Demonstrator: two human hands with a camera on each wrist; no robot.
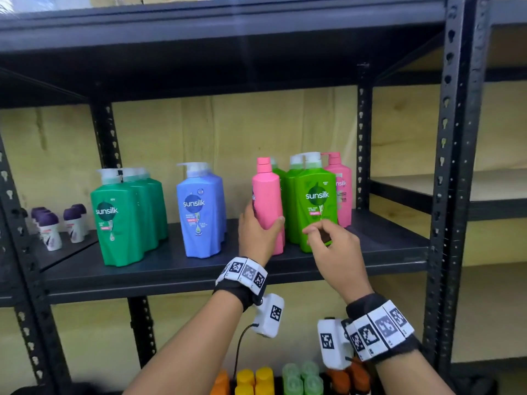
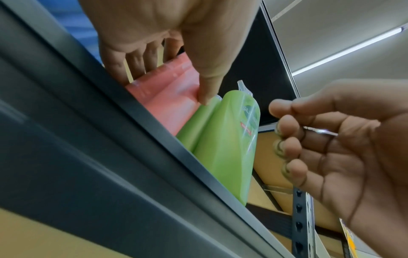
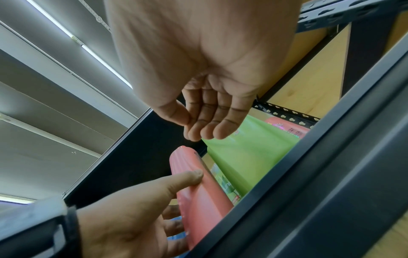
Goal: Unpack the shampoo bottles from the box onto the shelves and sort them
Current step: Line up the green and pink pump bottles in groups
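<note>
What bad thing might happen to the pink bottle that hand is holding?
The left hand grips the pink bottle right against the light green bottles; a shove might knock them over. It also stands near the shelf front edge, so it could slip off. The right hand holds nothing, so it wouldn't steady it.

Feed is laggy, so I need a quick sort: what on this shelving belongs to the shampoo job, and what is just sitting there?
Job:
pink bottle, held by left hand
light green bottles
dark green bottles
blue bottles
right hand, empty

Not the job:
small purple-capped bottles
coloured caps below
</note>
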